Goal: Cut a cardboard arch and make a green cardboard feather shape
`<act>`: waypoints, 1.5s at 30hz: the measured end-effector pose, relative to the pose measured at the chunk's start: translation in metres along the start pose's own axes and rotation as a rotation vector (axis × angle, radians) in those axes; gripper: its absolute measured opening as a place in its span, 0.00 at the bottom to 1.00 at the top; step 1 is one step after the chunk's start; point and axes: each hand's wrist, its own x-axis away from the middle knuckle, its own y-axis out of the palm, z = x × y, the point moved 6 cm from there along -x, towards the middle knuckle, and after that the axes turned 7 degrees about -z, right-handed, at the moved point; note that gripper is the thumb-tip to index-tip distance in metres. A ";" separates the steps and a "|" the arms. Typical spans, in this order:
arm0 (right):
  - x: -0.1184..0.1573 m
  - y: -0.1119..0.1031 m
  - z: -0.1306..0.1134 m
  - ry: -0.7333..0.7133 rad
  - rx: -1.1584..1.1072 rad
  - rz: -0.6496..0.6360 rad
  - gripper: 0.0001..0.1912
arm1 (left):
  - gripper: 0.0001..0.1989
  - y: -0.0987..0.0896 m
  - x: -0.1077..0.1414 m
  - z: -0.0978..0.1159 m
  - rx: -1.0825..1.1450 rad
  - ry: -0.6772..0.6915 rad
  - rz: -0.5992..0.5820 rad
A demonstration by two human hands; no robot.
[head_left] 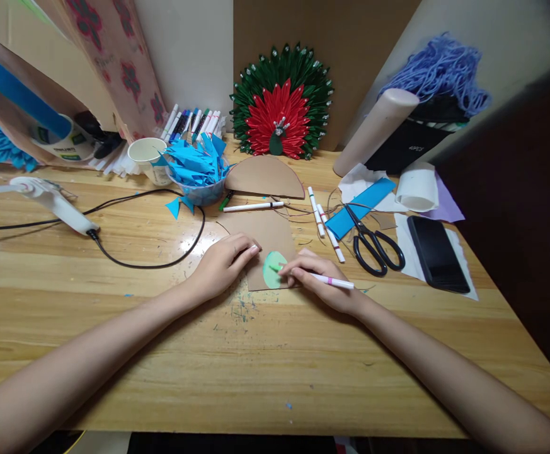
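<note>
My right hand (pixel 319 277) is closed around a white marker (pixel 334 281) with a pink band. Its green tip rests over a light green rounded patch (pixel 269 277) on a piece of brown cardboard (pixel 275 230). Part of the patch's right side is behind my fingers. Across from it, my left hand (pixel 222 261) lies on the left part of the cardboard, fingers loosely bent and holding nothing. Just beyond the cardboard lie another white marker (pixel 253 207) and a green cap (pixel 226 200).
Behind stand a tub of blue cut pieces (pixel 199 183), a paper cup (pixel 148 161), a half-round cardboard (pixel 265 176) and a red-green peacock fan (pixel 281 104). To the right lie scissors (pixel 373 243), a blue strip (pixel 360 208) and a phone (pixel 438 253). A corded glue gun (pixel 55 205) lies left.
</note>
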 end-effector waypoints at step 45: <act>0.004 0.002 0.012 0.116 -0.320 -0.032 0.21 | 0.13 0.000 0.000 -0.001 0.008 -0.002 0.005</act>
